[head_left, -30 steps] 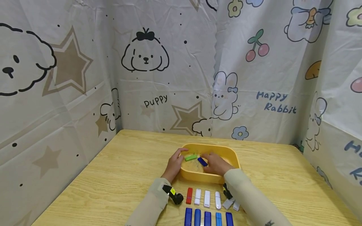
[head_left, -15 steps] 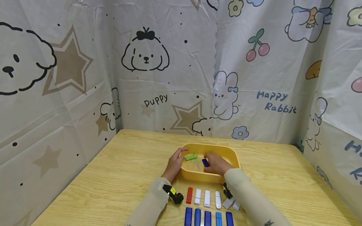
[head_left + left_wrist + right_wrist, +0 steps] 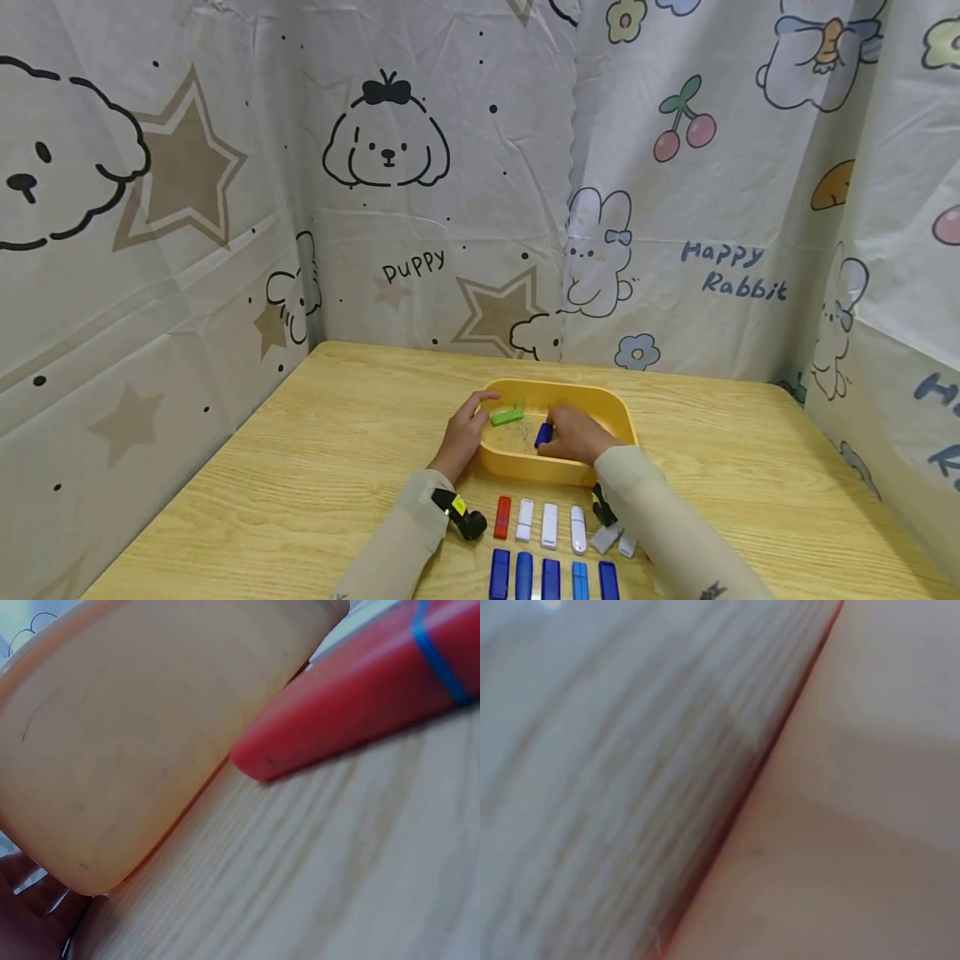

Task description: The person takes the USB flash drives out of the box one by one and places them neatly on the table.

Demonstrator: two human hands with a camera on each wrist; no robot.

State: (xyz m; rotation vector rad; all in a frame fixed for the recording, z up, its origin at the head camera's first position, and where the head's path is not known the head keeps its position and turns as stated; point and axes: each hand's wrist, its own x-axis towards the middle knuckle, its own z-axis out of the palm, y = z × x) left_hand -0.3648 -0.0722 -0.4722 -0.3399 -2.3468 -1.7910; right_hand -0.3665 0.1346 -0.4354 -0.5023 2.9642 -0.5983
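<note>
Yellow plastic made the tray [image 3: 615, 417], and it sat on the wooden surface [image 3: 300, 467] in front of us. Inside it lay 2 small sticks. Our right hand [image 3: 573, 435] was down in the tray with its fingers curled round the dark blue stick [image 3: 543, 434], pinching it. That stick pointed mostly away from us, with one end poking out of the fingers. Our left hand [image 3: 463, 433] gripped the tray's left rim, thumb over the edge. The green stick [image 3: 507, 416] lay just beside that thumb, well nearer the left hand than the right. Its long side ran left to right, tipped up a little at the right end. It was bright green, flat and short.

Closer to us, on the surface, stood a row with 1 red stick [image 3: 502, 517] and white ones, then a row of blue ones [image 3: 550, 578].
</note>
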